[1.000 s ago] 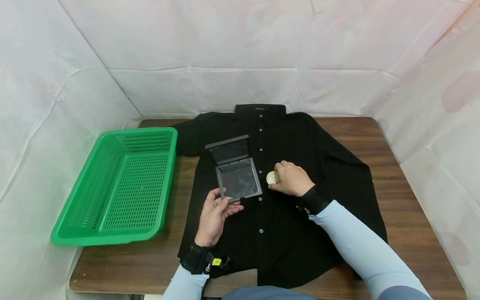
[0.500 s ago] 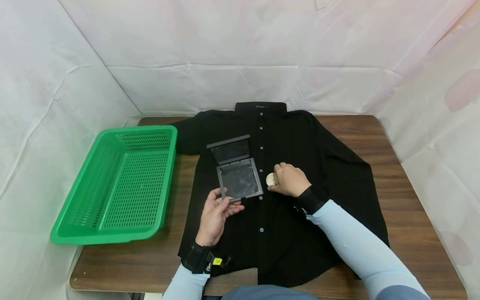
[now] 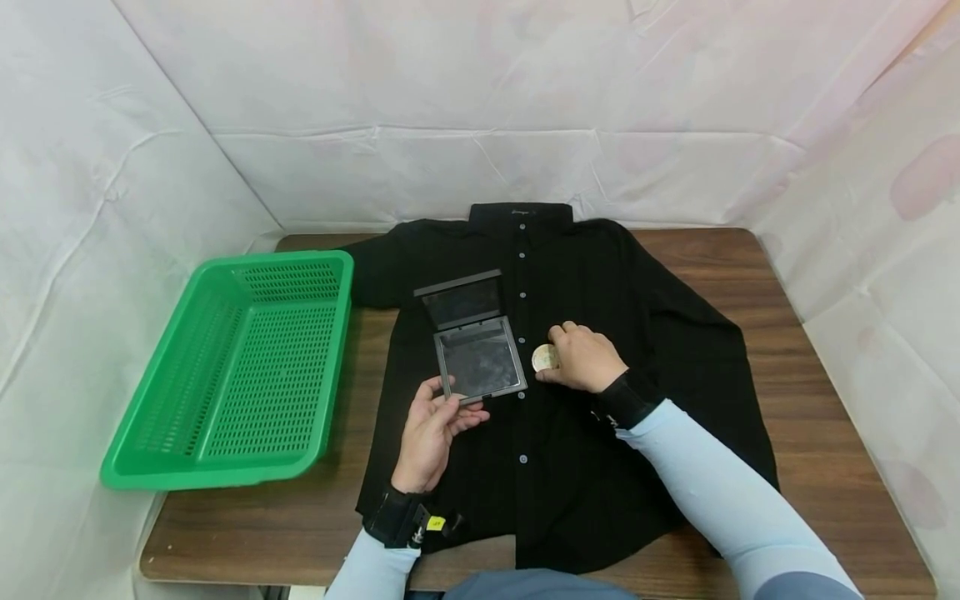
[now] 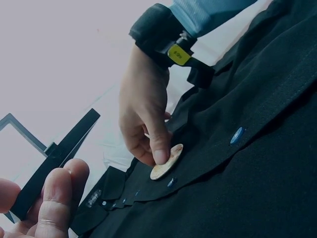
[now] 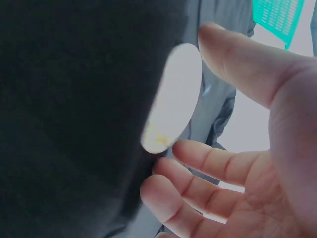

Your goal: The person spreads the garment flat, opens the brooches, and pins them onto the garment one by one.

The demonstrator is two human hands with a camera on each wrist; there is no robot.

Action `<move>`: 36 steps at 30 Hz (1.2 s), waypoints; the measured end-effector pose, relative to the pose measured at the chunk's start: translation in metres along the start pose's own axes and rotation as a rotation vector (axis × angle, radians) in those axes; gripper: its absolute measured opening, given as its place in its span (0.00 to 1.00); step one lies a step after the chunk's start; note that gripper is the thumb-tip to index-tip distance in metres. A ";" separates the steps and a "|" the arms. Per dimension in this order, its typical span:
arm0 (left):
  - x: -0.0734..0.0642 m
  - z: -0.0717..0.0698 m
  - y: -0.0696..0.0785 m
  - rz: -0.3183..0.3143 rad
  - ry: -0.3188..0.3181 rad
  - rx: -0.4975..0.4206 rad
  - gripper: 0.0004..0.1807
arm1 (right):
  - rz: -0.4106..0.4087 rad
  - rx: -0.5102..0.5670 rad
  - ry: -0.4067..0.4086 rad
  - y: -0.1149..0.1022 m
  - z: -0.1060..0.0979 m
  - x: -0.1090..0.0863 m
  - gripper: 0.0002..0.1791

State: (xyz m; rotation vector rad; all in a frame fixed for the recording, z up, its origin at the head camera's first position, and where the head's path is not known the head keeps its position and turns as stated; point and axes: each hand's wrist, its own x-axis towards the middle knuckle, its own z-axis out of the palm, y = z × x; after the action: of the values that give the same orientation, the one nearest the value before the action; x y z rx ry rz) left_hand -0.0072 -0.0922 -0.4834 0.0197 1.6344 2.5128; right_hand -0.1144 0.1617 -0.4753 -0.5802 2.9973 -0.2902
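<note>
My left hand [image 3: 429,437] holds an open square compact case [image 3: 480,360] by its near left corner, thumb on top and fingers beneath. Its dark lid [image 3: 463,302] is tilted up at the back. A little to the right, my right hand [image 3: 585,360] pinches a pale round powder puff [image 3: 544,357] against the front of a black button-up shirt [image 3: 592,287], close to the button strip. In the left wrist view the puff [image 4: 167,163] leans at an angle under the thumb. Yellowish marks show at one end of the puff [image 5: 178,91] in the right wrist view.
A green perforated basket [image 3: 333,400] stands at the left of the wooden table [image 3: 247,537]. The shirt lies spread over the middle, collar [image 3: 521,218] at the back, its left-side sleeve reaching behind the basket. White sheeting [image 3: 420,75] encloses the back and sides.
My right hand and the puff shift only slightly over the same patch of shirt. The left hand keeps the compact case in nearly the same place.
</note>
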 end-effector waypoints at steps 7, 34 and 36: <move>0.001 0.001 0.001 0.003 -0.011 0.000 0.19 | -0.007 0.038 0.020 -0.001 -0.018 -0.002 0.38; -0.002 0.000 -0.004 -0.005 -0.058 0.132 0.21 | -0.237 0.692 0.442 -0.019 -0.087 -0.018 0.19; -0.003 0.001 -0.005 -0.018 -0.056 0.131 0.21 | -0.245 0.712 0.447 -0.020 -0.087 -0.018 0.18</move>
State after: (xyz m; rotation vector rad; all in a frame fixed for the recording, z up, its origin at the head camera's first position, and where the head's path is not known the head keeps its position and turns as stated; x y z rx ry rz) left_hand -0.0040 -0.0902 -0.4871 0.0892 1.7653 2.3660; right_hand -0.0996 0.1648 -0.3853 -0.8661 2.8611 -1.5976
